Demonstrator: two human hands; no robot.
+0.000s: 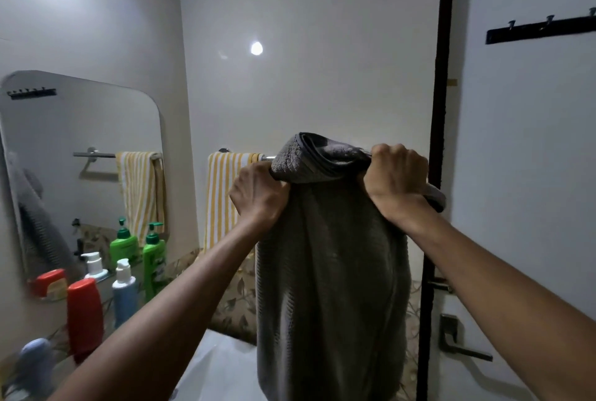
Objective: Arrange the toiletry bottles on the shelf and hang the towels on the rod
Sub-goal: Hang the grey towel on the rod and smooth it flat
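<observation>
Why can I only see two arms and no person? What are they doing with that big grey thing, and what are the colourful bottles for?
The camera sits on the person's head, looking forward and down, so you see only their own arms. The left hand and the right hand each grip the top of a grey towel, holding it up at a metal rod on the wall. A yellow striped towel already hangs on that rod. On the left, under a mirror, stand a green pump bottle, a blue bottle and a red bottle. The mirror shows copies of them.
</observation>
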